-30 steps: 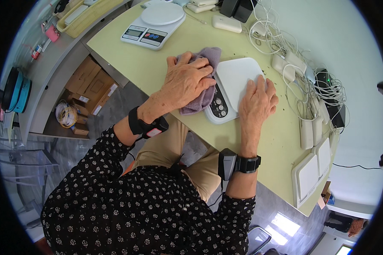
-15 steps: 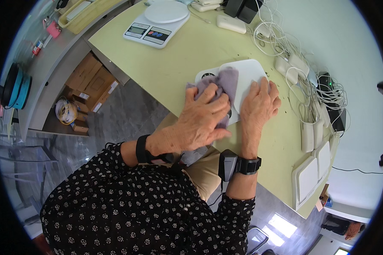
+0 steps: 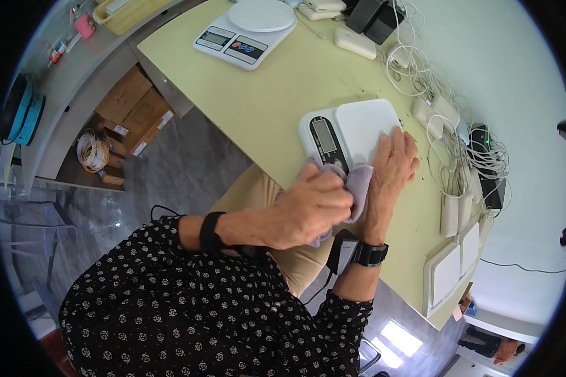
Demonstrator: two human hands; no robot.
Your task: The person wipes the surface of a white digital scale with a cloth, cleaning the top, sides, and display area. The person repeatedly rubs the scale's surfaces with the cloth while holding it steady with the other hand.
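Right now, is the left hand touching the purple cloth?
Touching: the head view shows the left hand clenched on the bunched purple cloth.

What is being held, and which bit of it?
A purple cloth, in the left hand, gripped by its bunched middle. The right hand only rests on the nearer white scale.
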